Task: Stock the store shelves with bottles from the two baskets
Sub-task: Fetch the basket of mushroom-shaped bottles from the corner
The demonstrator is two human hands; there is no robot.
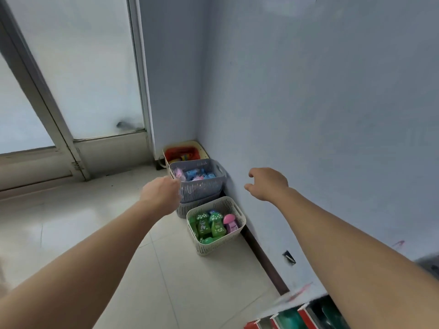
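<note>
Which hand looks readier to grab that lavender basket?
Probably the left hand: it sits right at the lavender basket near its rim, fingers hidden. The right hand hovers open beside it, apart, near the wall.

You have one wide-angle view from your head, looking forward and down past both outstretched bare arms into a room corner, where perforated plastic baskets (215, 224) sit some way off on the pale tiled floor (71, 222).
</note>
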